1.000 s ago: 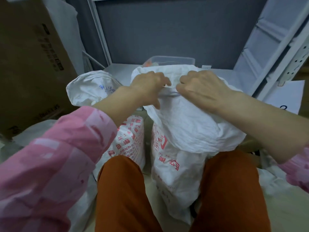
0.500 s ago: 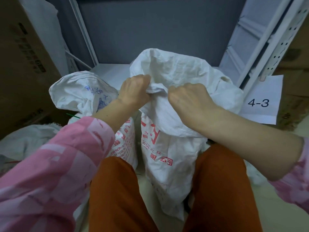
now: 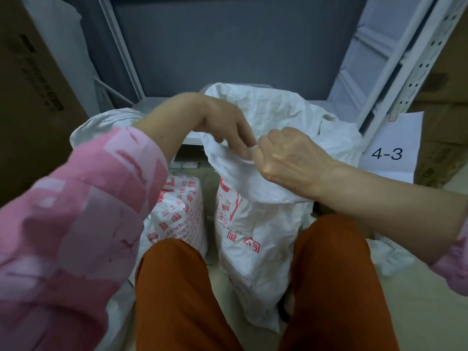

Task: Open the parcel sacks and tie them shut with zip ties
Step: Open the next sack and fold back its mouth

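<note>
Dim, flat indoor light, soft shadows, no glare; wide-angle bending at edges; near pink sleeve [image 3: 76, 224] blurred.

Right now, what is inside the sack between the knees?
Nothing inside shows. The left hand and right hand pinch the sack's gathered white top, and the opaque fabric covers any contents.

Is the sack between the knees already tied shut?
Not tied. Both hands, left hand and right hand, pinch the sack at its loose, crumpled mouth; no zip tie shows.

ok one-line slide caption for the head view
Both hands, left hand and right hand, gather the crumpled mouth of a white parcel sack held between the knees, a second sack beside it.
</note>
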`<state>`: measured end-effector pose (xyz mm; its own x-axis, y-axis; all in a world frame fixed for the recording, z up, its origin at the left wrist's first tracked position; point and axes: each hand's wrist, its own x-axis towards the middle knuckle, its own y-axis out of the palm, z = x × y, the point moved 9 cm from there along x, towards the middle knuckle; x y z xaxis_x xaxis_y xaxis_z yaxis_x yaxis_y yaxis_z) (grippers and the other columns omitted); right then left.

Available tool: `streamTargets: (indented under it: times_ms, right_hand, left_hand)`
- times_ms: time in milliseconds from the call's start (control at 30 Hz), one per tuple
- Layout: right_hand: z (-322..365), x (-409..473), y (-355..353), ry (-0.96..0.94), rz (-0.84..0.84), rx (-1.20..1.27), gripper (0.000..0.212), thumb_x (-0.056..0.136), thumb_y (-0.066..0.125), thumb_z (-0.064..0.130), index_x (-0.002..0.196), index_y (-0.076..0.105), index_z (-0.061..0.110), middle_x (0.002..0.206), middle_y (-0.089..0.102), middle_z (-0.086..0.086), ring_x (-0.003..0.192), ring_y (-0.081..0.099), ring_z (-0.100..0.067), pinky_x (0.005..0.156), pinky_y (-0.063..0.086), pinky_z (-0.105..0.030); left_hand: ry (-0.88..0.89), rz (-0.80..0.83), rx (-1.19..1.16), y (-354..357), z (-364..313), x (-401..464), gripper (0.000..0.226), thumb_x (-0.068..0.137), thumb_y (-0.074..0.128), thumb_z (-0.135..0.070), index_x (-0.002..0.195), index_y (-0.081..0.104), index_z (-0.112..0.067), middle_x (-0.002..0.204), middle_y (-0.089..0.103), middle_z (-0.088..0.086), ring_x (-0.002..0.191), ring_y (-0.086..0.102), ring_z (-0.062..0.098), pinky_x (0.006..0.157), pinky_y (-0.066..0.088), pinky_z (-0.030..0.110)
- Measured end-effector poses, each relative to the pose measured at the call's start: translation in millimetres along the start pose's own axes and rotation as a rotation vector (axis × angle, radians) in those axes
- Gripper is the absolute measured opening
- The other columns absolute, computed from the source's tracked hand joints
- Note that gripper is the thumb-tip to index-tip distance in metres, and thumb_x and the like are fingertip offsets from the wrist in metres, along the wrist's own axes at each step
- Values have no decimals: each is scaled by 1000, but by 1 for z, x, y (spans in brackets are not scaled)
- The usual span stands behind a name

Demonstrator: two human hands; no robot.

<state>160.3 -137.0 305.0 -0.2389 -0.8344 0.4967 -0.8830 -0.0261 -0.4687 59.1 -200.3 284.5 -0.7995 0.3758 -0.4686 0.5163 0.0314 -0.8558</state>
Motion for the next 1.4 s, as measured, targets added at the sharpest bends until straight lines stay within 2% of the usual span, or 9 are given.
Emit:
streamTargets:
  times_ms: [133,333,400,567,767,933,1133,1233,1400]
  right_hand:
    - [0,-1,10,-31,68,-4,38,67,31,-20,52,41,14,48,40,-5,42,38,-18,46,20,-26]
    - [-39,-13,58,387,807,752,11,75,73,17,76,63,19,77,63,-3,74,62,-23,61,51,-34]
    - [-61,-3,61,497,763,715,31,68,81,27,92,66,13,92,65,-3,86,62,-25,72,53,-35]
    - [-42,-1,79,525,861,690,37,78,70,29,68,39,11,82,49,-8,79,51,-27,64,39,-34]
    - [-18,0,65,283,759,443,23,88,50,1,110,53,5,101,57,-12,97,58,-33,65,34,-33]
    - [-7,-8,71,142,678,278,39,83,44,-13,61,23,11,60,27,-2,64,36,-20,46,16,-26]
    - [-25,-13,85,230,596,296,18,78,49,-14,83,54,3,63,56,-13,55,48,-22,45,14,-24]
    - [-17,8,73,156,413,256,21,49,63,-12,58,53,4,42,51,-9,33,48,-22,44,20,-16]
    - [0,11,75,89,305,191,25,45,62,-9,54,49,11,40,47,-3,31,43,-19,42,21,-17]
  left_hand:
    - [-67,-56,69,9,-6,18,29,69,79,-39,68,64,-15,63,57,-7,62,47,16,61,39,23]
    - [-39,-643,253,-10,-7,12,25,75,75,-33,78,58,-14,80,56,3,79,56,26,61,38,32]
    - [-8,-774,280,-10,-9,7,22,78,70,-34,78,54,-18,82,59,6,82,57,29,62,33,32]
    - [82,-894,306,-2,-17,0,17,80,64,-33,84,61,-17,85,65,5,82,60,28,63,35,31]
    - [79,-608,12,4,4,17,47,69,80,-34,108,58,-22,101,57,-9,87,52,14,74,46,30]
    - [-39,-422,148,8,18,20,35,66,83,-39,82,60,-17,83,59,-2,79,54,19,69,47,32]
    - [80,-963,149,-6,19,-17,12,75,65,-4,75,54,-1,70,52,10,63,46,27,55,32,30]
    - [86,-1124,242,9,21,-28,23,69,66,4,69,45,-4,69,51,17,51,48,32,48,31,30]
    - [-123,-639,-43,11,40,-8,30,76,74,-41,81,56,-18,87,50,-5,79,52,16,63,37,24]
